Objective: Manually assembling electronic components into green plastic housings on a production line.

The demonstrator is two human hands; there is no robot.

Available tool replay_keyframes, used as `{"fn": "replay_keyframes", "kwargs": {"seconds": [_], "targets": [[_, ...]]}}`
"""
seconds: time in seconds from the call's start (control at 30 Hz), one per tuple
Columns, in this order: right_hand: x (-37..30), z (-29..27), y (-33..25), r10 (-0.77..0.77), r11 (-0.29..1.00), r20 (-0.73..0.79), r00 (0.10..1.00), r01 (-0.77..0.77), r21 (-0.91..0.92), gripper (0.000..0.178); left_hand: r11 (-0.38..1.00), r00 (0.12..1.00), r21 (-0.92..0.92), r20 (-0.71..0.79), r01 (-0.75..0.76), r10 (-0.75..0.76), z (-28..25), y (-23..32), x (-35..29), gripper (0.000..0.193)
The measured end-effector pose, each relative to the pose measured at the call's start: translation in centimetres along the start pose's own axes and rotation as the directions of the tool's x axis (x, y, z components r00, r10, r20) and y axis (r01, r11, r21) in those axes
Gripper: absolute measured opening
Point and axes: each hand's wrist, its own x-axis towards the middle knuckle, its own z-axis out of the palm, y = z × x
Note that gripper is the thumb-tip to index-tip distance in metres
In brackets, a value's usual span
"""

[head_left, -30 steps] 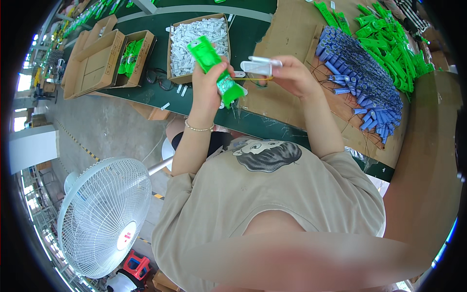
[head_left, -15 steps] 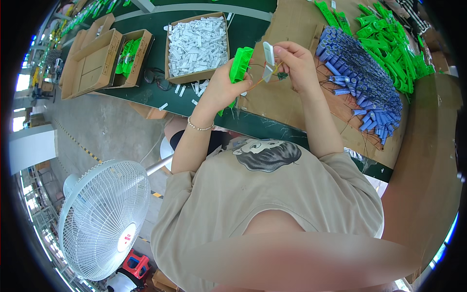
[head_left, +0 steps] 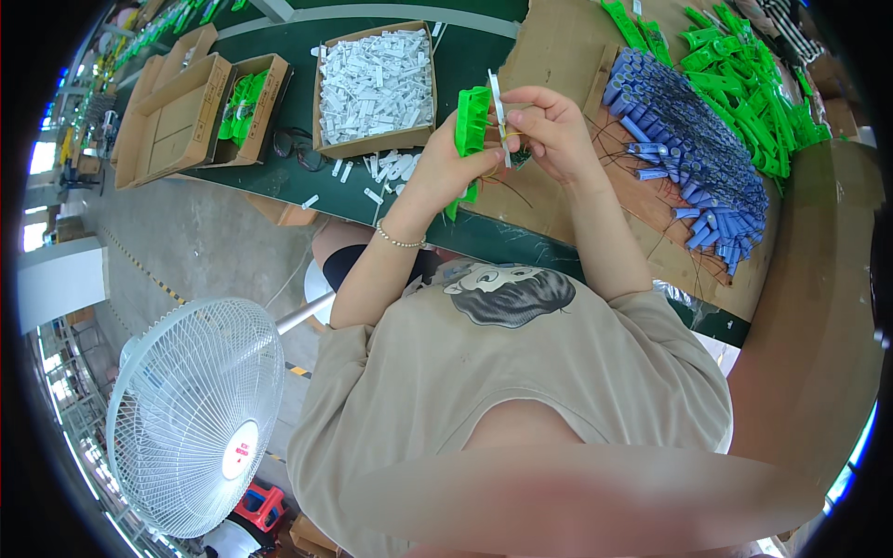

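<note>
My left hand (head_left: 439,175) is wrapped round a long green plastic housing (head_left: 473,119), tilted upright, with its ribbed hollow side facing right. Just to the right, my right hand (head_left: 556,139) pinches a narrow white plastic piece (head_left: 497,100), seen nearly edge-on beside the housing. Thin yellow and dark wires run between the two hands and hang below my right fingers. A small dark part (head_left: 521,158) shows under those fingers, mostly hidden. I cannot tell whether the white piece touches the housing.
Left of my hands stands a carton (head_left: 372,144) of small white parts, with loose ones beside it. Farther left are open cardboard boxes (head_left: 177,121), one with green parts. Blue wired cylinders (head_left: 693,149) and green housings (head_left: 735,84) are heaped right. A fan (head_left: 200,418) stands lower left.
The white piece has turned edge-on and come left, close to the green housing. My right hand moved left and slightly down with it; my left hand shifted slightly right.
</note>
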Motion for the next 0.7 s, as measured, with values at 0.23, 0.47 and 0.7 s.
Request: {"fn": "replay_keyframes", "kwargs": {"seconds": [0.23,0.47,0.7], "targets": [[-0.6,0.0,-2.2,-0.049,0.997,0.021,0.999,0.051,-0.061,0.035,0.989,0.991,0.097,-0.067,-0.112,0.119,-0.1,0.3,-0.3,0.047],[-1.0,0.4,-3.4,0.139,0.926,0.017,0.990,-0.124,-0.356,0.043,0.988,0.978,0.108,-0.169,-0.107,0.124,-0.7,1.4,-0.6,0.049],[-0.8,0.5,-2.1,0.047,0.954,-0.017,0.999,-0.050,-0.297,0.033,0.977,0.969,0.168,-0.186,-0.133,0.164,-0.6,1.4,-0.7,0.044]]}}
